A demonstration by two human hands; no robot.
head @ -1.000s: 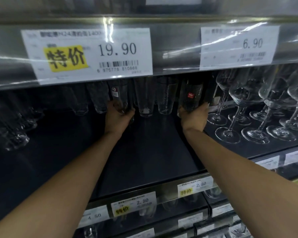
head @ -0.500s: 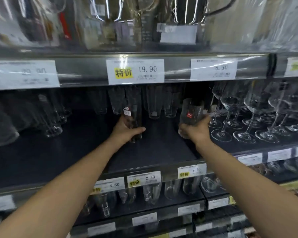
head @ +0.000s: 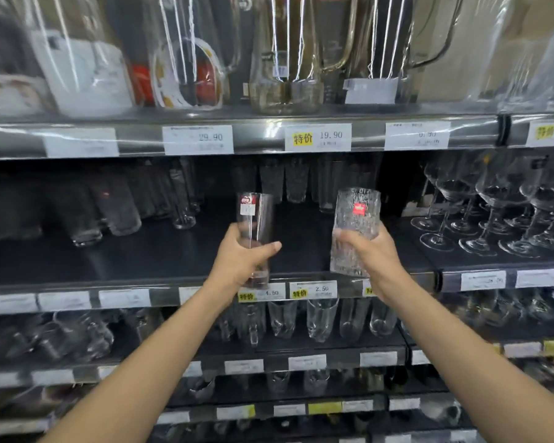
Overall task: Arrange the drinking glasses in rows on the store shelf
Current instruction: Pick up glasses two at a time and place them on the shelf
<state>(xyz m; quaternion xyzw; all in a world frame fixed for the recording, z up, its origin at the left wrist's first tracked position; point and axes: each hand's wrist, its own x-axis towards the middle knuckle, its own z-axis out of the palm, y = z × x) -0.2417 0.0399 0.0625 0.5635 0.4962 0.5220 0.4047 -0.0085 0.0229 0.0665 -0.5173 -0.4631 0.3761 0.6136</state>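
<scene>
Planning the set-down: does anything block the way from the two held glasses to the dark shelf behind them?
Nothing visible: the shelf is bare behind the smooth glass (left hand) and textured glass (right hand), up to the back-row tumblers.

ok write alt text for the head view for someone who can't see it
A person's left hand grips a slim clear glass and the right hand grips a textured glass with a red sticker, both held up in front of a dark store shelf. More tumblers stand at its back, stemmed wine glasses to the right.
</scene>
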